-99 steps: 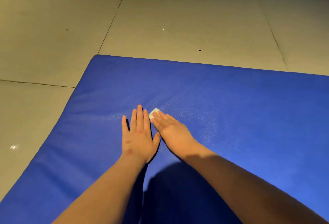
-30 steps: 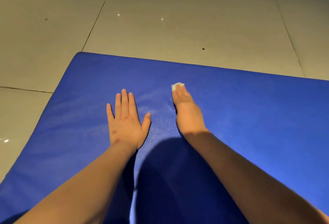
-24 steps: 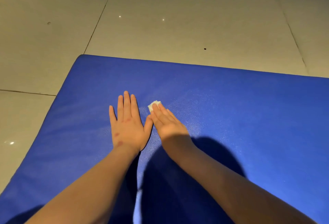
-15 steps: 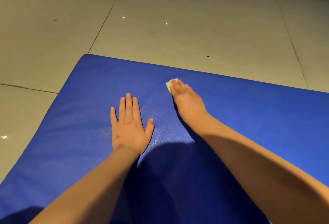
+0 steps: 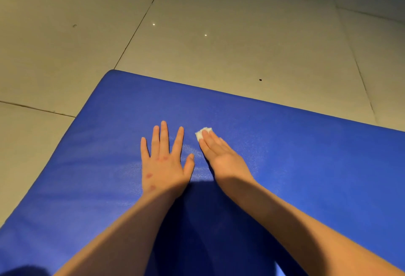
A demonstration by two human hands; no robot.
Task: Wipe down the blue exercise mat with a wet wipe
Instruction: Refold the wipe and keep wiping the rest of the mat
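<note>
Flat right hand (image 5: 221, 155) presses crumpled wipe (image 5: 202, 133); pebbled mat (image 5: 306, 166)

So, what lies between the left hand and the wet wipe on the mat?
Nothing but a bare strip of blue exercise mat, seen in the head view. The left hand lies flat beside the wet wipe, which the right hand presses.

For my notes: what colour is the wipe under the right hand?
The wipe is white, clearest in the head view.
</note>
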